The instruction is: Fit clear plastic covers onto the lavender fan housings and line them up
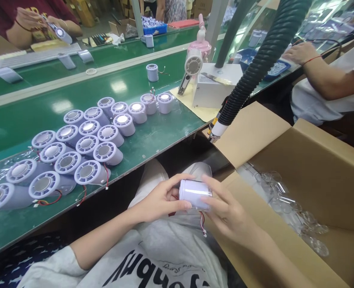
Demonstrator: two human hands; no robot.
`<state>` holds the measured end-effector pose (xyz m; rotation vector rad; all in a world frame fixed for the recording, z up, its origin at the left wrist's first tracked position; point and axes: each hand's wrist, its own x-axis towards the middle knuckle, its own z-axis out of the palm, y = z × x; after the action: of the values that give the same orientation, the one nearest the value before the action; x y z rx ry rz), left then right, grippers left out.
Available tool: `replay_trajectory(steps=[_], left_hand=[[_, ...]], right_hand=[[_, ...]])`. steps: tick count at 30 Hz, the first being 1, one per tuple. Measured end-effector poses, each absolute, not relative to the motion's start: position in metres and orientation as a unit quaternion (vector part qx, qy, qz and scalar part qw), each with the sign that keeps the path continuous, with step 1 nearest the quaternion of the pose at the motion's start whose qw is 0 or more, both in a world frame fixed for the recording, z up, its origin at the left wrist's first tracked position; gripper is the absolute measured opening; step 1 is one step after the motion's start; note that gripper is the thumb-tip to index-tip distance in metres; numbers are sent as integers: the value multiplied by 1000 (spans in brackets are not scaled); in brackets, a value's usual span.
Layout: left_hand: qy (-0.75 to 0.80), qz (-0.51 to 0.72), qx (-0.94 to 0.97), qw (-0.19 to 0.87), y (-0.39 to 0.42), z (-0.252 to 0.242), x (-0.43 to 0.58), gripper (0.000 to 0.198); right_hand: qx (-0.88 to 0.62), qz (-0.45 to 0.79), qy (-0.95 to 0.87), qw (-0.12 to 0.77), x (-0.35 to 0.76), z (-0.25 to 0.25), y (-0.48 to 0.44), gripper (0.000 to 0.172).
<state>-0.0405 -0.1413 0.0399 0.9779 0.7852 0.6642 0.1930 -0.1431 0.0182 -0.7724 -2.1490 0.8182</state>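
Above my lap, a lavender cylindrical housing (195, 193) lies on its side between my two hands. My left hand (161, 198) grips its left end, with the thumb along the near side. The fingers of my right hand (228, 206) are wrapped round the right end, where a clear shiny edge shows; whether this is a separate cover I cannot tell. Thin red and white wires (202, 224) with a small white plug dangle below it. To the left, several similar lavender housings (87, 146) stand in rows on the green work surface (143, 156), some with wires trailing.
An open cardboard box (324, 168) at my right holds several clear plastic pieces (285, 204). A black corrugated hose (255, 68) hangs with a metal-tipped tool (216, 132). A white box-shaped stand (216, 86) and pink handheld fan (199, 44) sit ahead. Co-workers' hands (303, 54) work nearby.
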Motion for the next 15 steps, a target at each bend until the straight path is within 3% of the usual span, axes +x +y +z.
replay_trajectory(steps=[7,15], left_hand=[[342,283,528,724,-139,40,-46,76],[331,251,411,811,-147,15,-39,87]], right_hand=[[-345,684,-561,314,194,20,-144,47],[-397,673,-553,290,185,19,-154,49]])
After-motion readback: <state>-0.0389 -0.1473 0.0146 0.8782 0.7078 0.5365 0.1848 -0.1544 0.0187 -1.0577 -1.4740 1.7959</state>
